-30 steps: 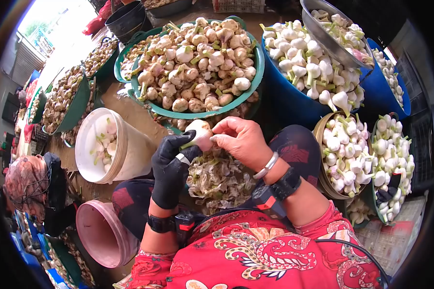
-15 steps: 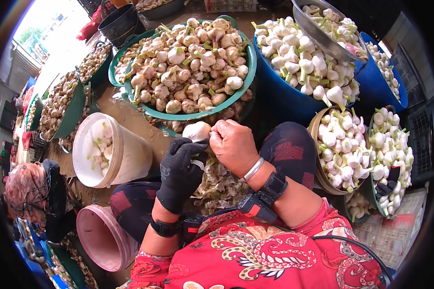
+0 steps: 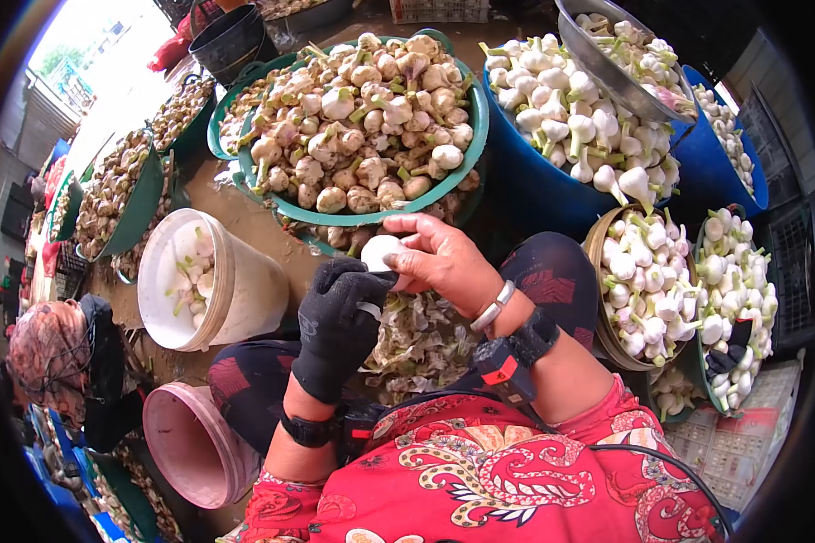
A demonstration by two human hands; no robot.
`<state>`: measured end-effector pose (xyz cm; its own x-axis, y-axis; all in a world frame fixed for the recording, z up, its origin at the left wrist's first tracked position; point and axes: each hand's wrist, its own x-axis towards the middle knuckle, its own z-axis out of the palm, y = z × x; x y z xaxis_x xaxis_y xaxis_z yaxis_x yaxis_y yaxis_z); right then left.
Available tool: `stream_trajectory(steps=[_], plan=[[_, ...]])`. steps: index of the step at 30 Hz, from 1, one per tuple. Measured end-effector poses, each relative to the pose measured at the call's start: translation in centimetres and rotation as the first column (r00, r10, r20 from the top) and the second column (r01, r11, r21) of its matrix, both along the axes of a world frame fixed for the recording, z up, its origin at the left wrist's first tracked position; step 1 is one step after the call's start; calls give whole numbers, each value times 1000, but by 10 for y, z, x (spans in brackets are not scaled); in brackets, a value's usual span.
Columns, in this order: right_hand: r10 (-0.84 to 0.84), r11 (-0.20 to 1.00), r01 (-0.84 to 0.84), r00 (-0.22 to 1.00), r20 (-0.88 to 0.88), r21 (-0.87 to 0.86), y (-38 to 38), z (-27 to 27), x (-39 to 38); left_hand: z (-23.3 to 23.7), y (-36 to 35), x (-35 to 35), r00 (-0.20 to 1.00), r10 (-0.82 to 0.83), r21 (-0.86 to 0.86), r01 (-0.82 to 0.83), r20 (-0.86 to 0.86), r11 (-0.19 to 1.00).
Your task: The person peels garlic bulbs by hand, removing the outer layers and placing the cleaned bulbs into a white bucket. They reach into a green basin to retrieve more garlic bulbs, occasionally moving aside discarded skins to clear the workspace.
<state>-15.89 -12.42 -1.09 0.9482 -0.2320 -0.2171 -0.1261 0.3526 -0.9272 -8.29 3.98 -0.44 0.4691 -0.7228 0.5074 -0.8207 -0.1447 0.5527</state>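
Note:
A white garlic bulb [image 3: 382,253] is held between both hands, above a pile of loose papery skins [image 3: 417,348]. My left hand [image 3: 340,317], in a black glove, is closed around the bulb's lower side, with a small pale ring-like piece showing at the fingers. My bare right hand [image 3: 444,265] has its thumb and fingers on the bulb's right side. Just beyond the hands stands a green tub [image 3: 358,217] heaped with brownish garlic bulbs [image 3: 353,127].
A white bucket [image 3: 258,281] with a few bulbs and a pink bucket [image 3: 190,443] stand at the left. Blue tubs [image 3: 539,176] and a round container [image 3: 598,240] of white garlic are at the right. A person [image 3: 54,362] is at the far left.
My right hand has turned and opened out from a tight pinch, its fingers now lying along the bulb. The bulb looks smoother and whiter and sits slightly further right.

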Motion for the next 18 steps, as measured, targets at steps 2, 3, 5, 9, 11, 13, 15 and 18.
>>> stream_trajectory(steps=[2, 3, 5, 9, 11, 13, 15, 18], plan=[[-14, 996, 10, 999, 34, 90, -1, -11, 0, -3, -2, 0, 1000, 17, -56, -16, 10, 998], [-23, 984, 11, 998, 66, 179, -1, -13, 1, -3, -3, 0, 999, 40, -112, -38, 19, 993], [-45, 975, 23, 995, 94, 222, 7, -13, -1, 1, -4, -1, 997, 63, -126, -68, -42, 990], [-130, 965, 86, 978, 166, 249, 17, -15, -1, -9, 0, 7, 951, 56, -174, -113, -304, 978], [-106, 983, 75, 976, 189, 167, 17, -21, -1, -13, 6, 11, 835, -43, -253, -118, -549, 960], [-101, 991, 79, 972, 214, 106, 15, -18, -1, -6, 11, 13, 707, -110, -251, -98, -699, 963], [-37, 883, 182, 946, 323, -433, 13, -12, -2, -3, 12, 16, 738, -79, -216, -92, -670, 972], [36, 743, 203, 939, 341, -638, 7, -4, -1, 5, 15, 20, 839, -5, -69, -39, -545, 997]])
